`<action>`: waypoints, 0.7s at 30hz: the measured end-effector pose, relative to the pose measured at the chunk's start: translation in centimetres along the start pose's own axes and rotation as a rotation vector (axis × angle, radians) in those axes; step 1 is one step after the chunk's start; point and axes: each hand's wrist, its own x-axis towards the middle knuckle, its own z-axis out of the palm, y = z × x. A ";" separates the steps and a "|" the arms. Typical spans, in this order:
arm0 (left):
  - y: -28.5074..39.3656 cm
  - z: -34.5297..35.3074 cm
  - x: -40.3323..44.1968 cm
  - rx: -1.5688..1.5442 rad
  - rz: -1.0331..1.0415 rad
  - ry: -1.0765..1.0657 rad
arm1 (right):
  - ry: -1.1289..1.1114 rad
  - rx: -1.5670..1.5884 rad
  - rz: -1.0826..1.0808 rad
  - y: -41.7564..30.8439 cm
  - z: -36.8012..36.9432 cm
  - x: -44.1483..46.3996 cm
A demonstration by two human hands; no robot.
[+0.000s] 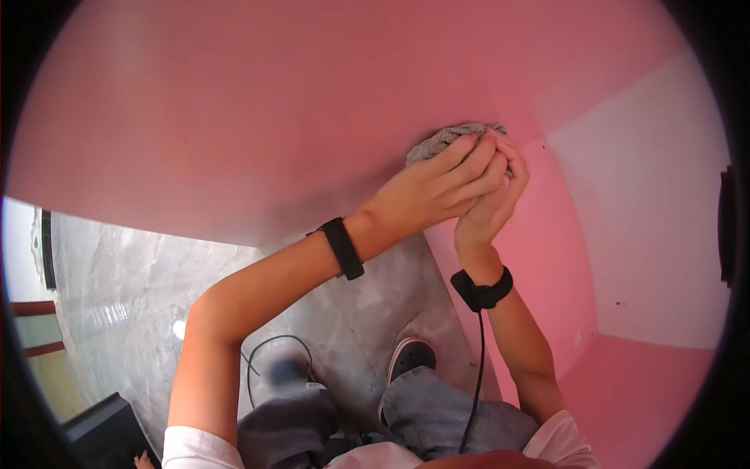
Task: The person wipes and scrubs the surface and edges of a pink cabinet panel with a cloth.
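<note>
A crumpled grey cloth [439,143] is bunched up against the pink wall [258,102], near the corner on the right. My left hand [441,186] is closed over the cloth, with its fingers bent across the near side. Close against it, my right hand [500,195] grips the cloth from the right, its fingers partly behind the left ones. Part of the cloth is hidden by the fingers. Black bands circle both wrists, and a black cable [478,367] runs down from the right wristband [482,291].
Below me lies a shiny grey marble-patterned floor [133,273], where my dark shoe [412,356] rests. A thin loop of cable lies by the other foot, which is blurred. A dark box-like object [113,430] stands at lower left, with someone's fingers [143,460] beside it.
</note>
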 end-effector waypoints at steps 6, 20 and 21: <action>1.6 0.9 0.8 -0.290 -0.081 -0.155 | 0.081 0.031 0.163 1.4 -1.8 -0.6; 1.8 0.5 -5.7 -0.396 0.139 -0.361 | -0.188 -0.015 0.519 3.1 -3.4 -6.2; 1.1 -0.5 -6.8 -0.508 0.190 -0.481 | -0.360 0.003 0.606 2.4 -3.7 -6.6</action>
